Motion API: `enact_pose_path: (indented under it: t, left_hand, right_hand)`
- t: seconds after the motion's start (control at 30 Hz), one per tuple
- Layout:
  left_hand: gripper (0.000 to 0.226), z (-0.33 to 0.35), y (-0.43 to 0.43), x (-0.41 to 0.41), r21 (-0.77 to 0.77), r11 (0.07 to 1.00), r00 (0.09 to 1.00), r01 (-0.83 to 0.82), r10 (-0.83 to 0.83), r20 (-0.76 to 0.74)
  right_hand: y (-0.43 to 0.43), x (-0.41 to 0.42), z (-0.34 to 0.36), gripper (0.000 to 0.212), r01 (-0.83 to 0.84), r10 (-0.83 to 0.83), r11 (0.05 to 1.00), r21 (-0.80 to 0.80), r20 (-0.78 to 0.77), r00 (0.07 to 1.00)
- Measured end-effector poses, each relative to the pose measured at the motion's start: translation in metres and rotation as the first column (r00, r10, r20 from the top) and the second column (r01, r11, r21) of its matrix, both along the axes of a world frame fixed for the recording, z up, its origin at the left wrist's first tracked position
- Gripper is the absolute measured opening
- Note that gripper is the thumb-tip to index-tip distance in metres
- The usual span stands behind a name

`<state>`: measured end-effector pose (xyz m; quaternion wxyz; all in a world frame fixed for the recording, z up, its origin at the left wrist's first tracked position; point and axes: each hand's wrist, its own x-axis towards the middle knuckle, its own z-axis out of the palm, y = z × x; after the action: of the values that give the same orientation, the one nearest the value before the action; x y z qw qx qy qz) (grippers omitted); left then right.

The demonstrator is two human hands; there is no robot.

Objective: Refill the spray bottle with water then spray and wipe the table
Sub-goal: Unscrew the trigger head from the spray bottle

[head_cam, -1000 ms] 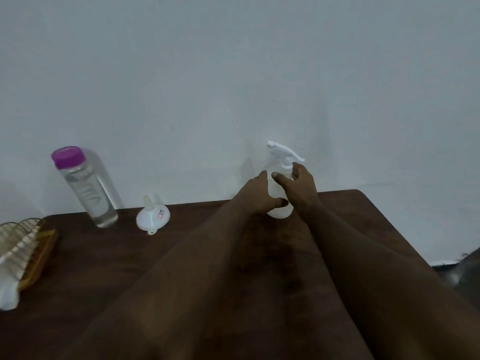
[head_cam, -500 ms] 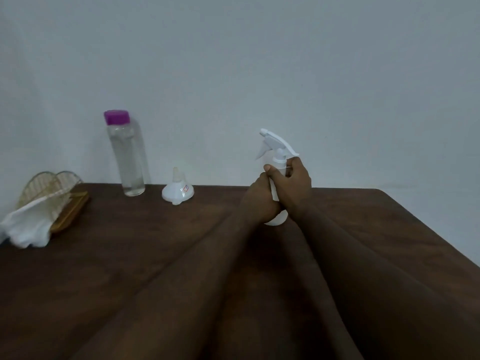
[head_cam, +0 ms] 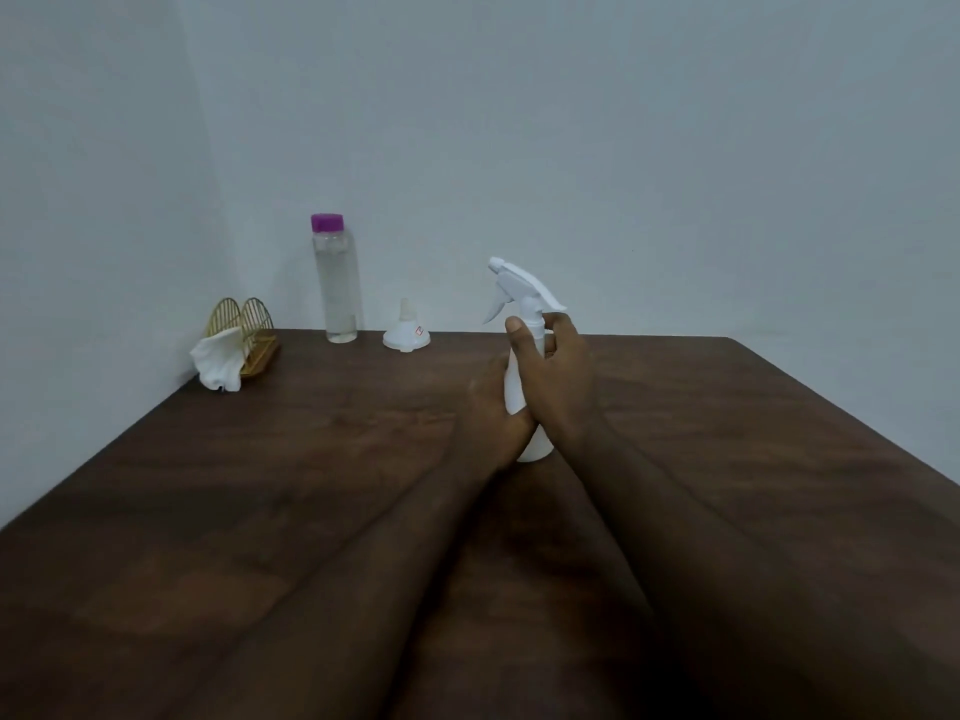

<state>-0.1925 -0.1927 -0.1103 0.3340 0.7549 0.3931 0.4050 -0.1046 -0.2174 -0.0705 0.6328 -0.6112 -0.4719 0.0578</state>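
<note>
**Desk:** Which step are you on?

**Operator:** The very first, I judge: getting the spray bottle (head_cam: 521,402) open so it can be refilled. It stands upright on the table (head_cam: 311,459), a little right of centre and well forward of the back wall, with its trigger head on and the nozzle pointing left.

**Desk:** And the hands?

**Operator:** I have both on it. My left hand (head_cam: 496,413) wraps the lower body of the bottle from the left side and steadies it. My right hand (head_cam: 558,371) closes round the neck just under the trigger, thumb up in front and fingers curled behind. Both forearms reach straight out from me over the table and meet at the bottle.

**Desk:** What does the next move ask for?

**Operator:** A twist of the collar with the right hand while the left keeps the body from turning, I think. Then the head should lift straight up, since a dip tube probably hangs inside, though I cannot see one.

**Desk:** Is the rest to hand?

**Operator:** Yes. The funnel (head_cam: 406,335) sits mouth-down at the back, the water bottle (head_cam: 336,283) with its purple cap just left of it, and the white cloth (head_cam: 218,363) lies against the wire holder (head_cam: 244,330) in the far left corner.
</note>
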Motion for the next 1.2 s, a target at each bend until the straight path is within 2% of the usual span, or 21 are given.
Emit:
enact_pose_path:
  t: [0.07, 0.1, 0.17, 0.2, 0.3, 0.5, 0.77, 0.87, 0.97, 1.03, 1.13, 1.2]
  left_hand:
    - [0.124, 0.001, -0.009, -0.003, 0.008, 1.000, 0.999, 0.012, -0.012, 0.042]
    - [0.106, 0.004, -0.016, -0.005, 0.011, 1.000, 0.999, 0.024, -0.024, 0.035]
    - [0.056, 0.006, -0.019, -0.007, 0.024, 1.000, 0.999, 0.001, -0.002, 0.036]
    - [0.042, 0.005, -0.018, -0.008, 0.032, 0.999, 0.998, -0.006, 0.004, 0.057]
    - [0.029, 0.006, -0.014, -0.010, 0.040, 0.999, 0.998, 0.021, -0.023, 0.055]
    - [0.036, 0.017, -0.008, -0.018, 0.051, 0.995, 0.996, 0.086, -0.085, -0.014]
    - [0.053, 0.021, -0.009, -0.015, -0.058, 0.988, 0.989, 0.146, -0.148, -0.019]
    - [0.046, 0.021, -0.010, -0.015, -0.074, 0.991, 0.992, 0.112, -0.115, -0.044]
    - [0.034, 0.011, -0.009, -0.010, 0.010, 0.999, 0.999, 0.052, -0.052, 0.004]
    - [0.056, 0.009, -0.012, -0.009, 0.003, 1.000, 0.996, 0.004, -0.004, 0.085]
    - [0.102, 0.016, -0.019, -0.008, -0.001, 0.999, 0.994, -0.042, 0.042, 0.097]
    - [0.108, 0.015, -0.016, -0.007, 0.027, 1.000, 0.989, 0.011, -0.015, 0.147]
  right_hand:
    - [-0.010, -0.004, 0.001, 0.029, -0.010, 0.011, 1.000, 0.024, -0.044, 0.999]
    - [-0.013, -0.005, 0.001, 0.030, -0.023, 0.026, 0.999, 0.034, -0.075, 0.997]
    - [-0.018, -0.007, 0.003, 0.030, -0.044, 0.049, 0.998, 0.046, -0.116, 0.992]
    - [-0.020, -0.007, 0.003, 0.029, -0.043, 0.049, 0.998, 0.051, -0.109, 0.993]
    - [-0.024, -0.007, 0.004, 0.025, -0.051, 0.055, 0.997, 0.065, -0.052, 0.997]
    - [-0.023, -0.002, 0.007, 0.029, -0.127, 0.124, 0.991, 0.048, 0.051, 0.991]
    - [-0.027, 0.019, 0.014, 0.018, -0.355, 0.347, 0.933, -0.052, -0.114, 0.931]
    - [-0.028, 0.008, 0.005, 0.023, -0.314, 0.315, 0.949, 0.019, -0.094, 0.945]
    - [-0.028, -0.003, -0.003, 0.020, -0.269, 0.276, 0.960, 0.080, -0.095, 0.956]
    - [-0.028, -0.006, -0.004, 0.017, -0.259, 0.270, 0.960, 0.104, -0.115, 0.956]
    - [-0.030, -0.008, 0.000, 0.019, -0.244, 0.274, 0.956, 0.165, -0.195, 0.942]
    - [-0.030, -0.012, 0.000, 0.021, -0.235, 0.270, 0.954, 0.185, -0.200, 0.942]
